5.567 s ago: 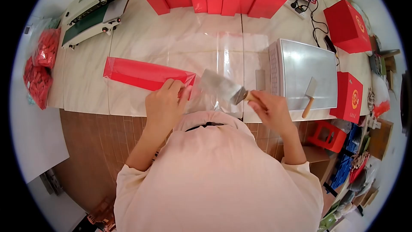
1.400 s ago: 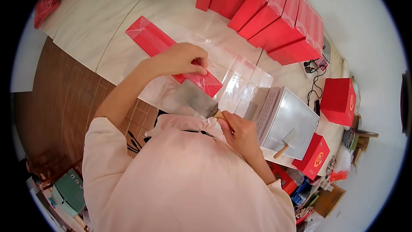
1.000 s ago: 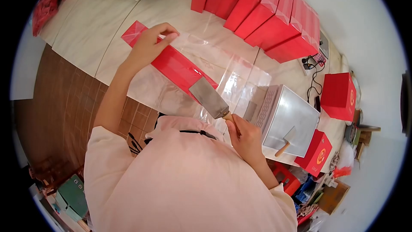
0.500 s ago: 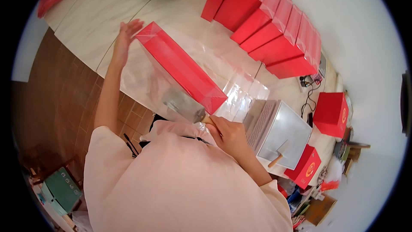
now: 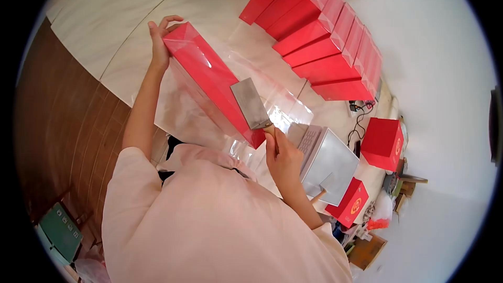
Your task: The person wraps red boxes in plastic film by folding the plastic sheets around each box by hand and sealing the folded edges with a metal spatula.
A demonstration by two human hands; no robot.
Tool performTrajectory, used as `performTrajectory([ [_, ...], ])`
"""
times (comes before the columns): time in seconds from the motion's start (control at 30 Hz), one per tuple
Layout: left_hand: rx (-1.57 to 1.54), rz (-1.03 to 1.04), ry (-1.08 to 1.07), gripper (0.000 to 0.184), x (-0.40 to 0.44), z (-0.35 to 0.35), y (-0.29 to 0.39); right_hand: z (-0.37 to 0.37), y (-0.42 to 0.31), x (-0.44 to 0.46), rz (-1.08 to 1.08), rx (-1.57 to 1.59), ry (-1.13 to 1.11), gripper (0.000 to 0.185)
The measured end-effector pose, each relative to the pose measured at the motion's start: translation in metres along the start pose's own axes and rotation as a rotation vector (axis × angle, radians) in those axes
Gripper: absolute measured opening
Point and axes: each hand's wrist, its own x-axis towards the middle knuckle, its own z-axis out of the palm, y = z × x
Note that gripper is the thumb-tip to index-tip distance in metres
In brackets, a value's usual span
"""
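A long red box [image 5: 209, 68] wrapped in clear plastic film lies aslant on the table before me. My left hand [image 5: 161, 39] is at its far end, fingers bent over the corner and thumb raised apart. In my right hand [image 5: 283, 154] is the wooden handle of a metal scraper [image 5: 250, 103]. Its wide, flat blade lies over the right side of the box, near the closer end. Whether the whole blade face touches the film cannot be seen. Loose clear film [image 5: 288, 107] spreads over the table beside the box.
A row of film-wrapped red boxes [image 5: 319, 36] stands at the back right. Right of my hand is a silver-topped block [image 5: 332, 165] with a smaller scraper [image 5: 327, 183] on it. Two red boxes with gold emblems, one a cube [image 5: 381, 144], and black cables [image 5: 358, 126] lie beyond.
The scraper has moved from the left of the box onto its right side. My left hand has gone from spread beside the far end to bent over it. The view has shifted slightly.
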Motion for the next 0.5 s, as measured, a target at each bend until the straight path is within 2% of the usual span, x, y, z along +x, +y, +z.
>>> performTrajectory([
  [0.13,-0.059,0.004,0.069,0.083,-0.001,-0.001,-0.007,-0.014,0.012,-0.025,0.048,-0.082,-0.09,0.019],
  [0.23,-0.086,0.029,0.037,0.08,0.003,-0.005,-0.011,-0.03,0.017,-0.038,0.087,-0.017,-0.095,0.018],
  [0.3,-0.107,0.042,0.06,0.079,0.002,0.0,-0.011,-0.038,0.028,-0.042,0.22,0.018,-0.142,0.018],
  [0.4,-0.167,0.058,0.063,0.08,-0.001,0.003,-0.009,-0.035,0.026,-0.037,0.033,0.076,-0.113,0.017],
  [0.5,-0.098,0.045,-0.026,0.086,-0.006,-0.001,-0.003,-0.017,0.002,-0.011,-0.148,0.078,-0.25,0.017],
])
